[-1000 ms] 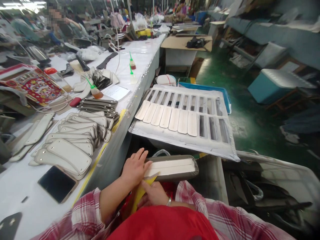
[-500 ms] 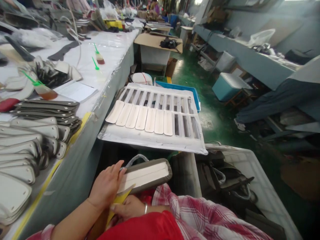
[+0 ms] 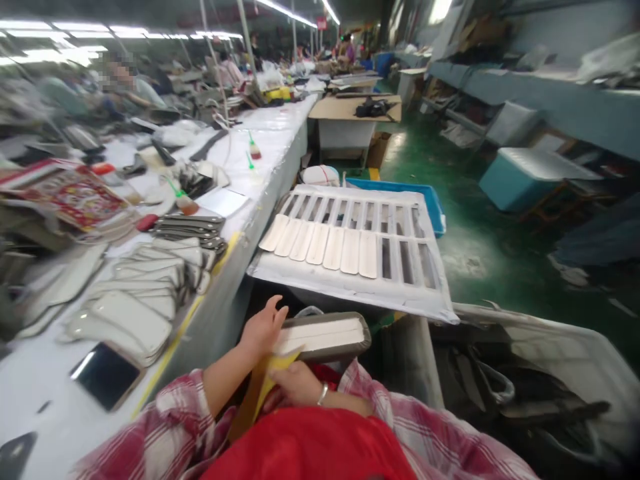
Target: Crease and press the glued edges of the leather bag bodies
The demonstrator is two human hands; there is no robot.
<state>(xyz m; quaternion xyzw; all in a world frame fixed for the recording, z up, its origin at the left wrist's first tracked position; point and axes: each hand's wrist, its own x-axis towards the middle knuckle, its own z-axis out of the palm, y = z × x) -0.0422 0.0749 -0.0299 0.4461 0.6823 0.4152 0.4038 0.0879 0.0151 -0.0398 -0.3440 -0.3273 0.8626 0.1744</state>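
Observation:
A grey-green handbag [image 3: 350,337] lies in front of me with a long white panel facing up and a clear-wrapped handle behind it. My left hand [image 3: 264,328] grips the bag's left end, fingertips bent over the far edge. Below it, my right hand [image 3: 296,383] pinches a yellow sheet [image 3: 283,362], whose pointed tip touches the white panel's near edge. The sheet's lower part runs down between my forearms and is partly hidden. Beyond the bag, several white strips [image 3: 334,248] lie in a row on a white slotted rack [image 3: 350,293].
On the left, a white table [image 3: 45,360] bears stacked white panels [image 3: 133,323], a phone [image 3: 107,375] and glue bottles [image 3: 186,202]. At the right, a pale bin [image 3: 555,321] holds dark bags. A blue tray [image 3: 437,207] sits behind the rack.
The view has tilted up and turned left, so the scene sits further right and more of the table shows. Both hands keep their places at the bag, the right still with the yellow sheet.

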